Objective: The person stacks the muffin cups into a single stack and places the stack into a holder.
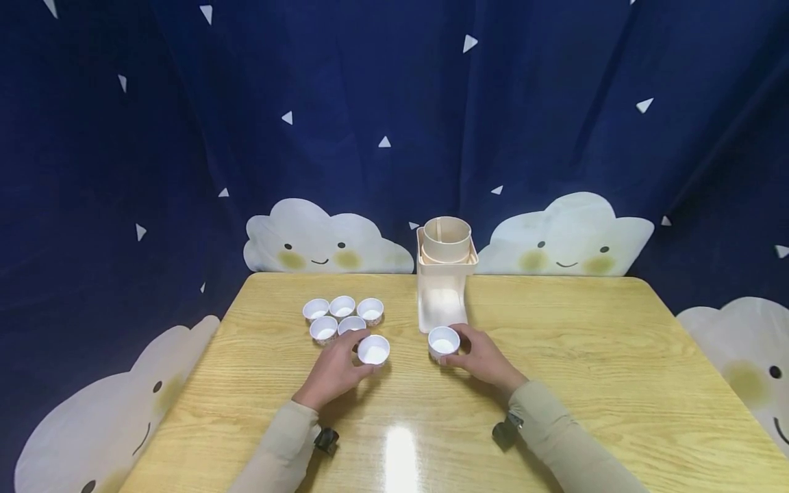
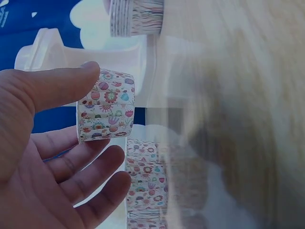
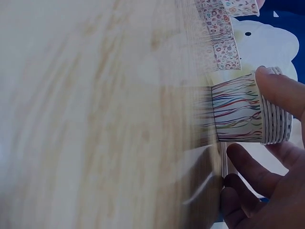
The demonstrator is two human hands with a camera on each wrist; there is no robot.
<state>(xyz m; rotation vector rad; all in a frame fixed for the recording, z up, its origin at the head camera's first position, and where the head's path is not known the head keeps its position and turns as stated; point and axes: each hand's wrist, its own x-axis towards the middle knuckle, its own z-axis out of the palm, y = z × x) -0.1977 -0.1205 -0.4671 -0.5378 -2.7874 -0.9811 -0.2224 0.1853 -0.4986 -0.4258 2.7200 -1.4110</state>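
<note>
In the head view my left hand (image 1: 335, 371) pinches a white paper baking cup (image 1: 373, 350). Its floral print shows in the left wrist view, where the flowered cup (image 2: 107, 107) is held between thumb and fingers, lifted off the table. My right hand (image 1: 487, 357) grips a stack of paper baking cups (image 1: 444, 340) by the sides. In the right wrist view, several nested rims top this stack (image 3: 238, 109) with wavy coloured stripes, and its base is at the table surface. Just behind it stands a cream plastic dispenser (image 1: 446, 243) with a round tube above a curved chute.
Several more white paper cups (image 1: 342, 307) stand grouped on the wooden table (image 1: 567, 342), beyond my left hand. A dark blue curtain (image 1: 382, 89) with smiling clouds hangs behind the table's far edge. Each wrist carries a small black device (image 1: 327, 440).
</note>
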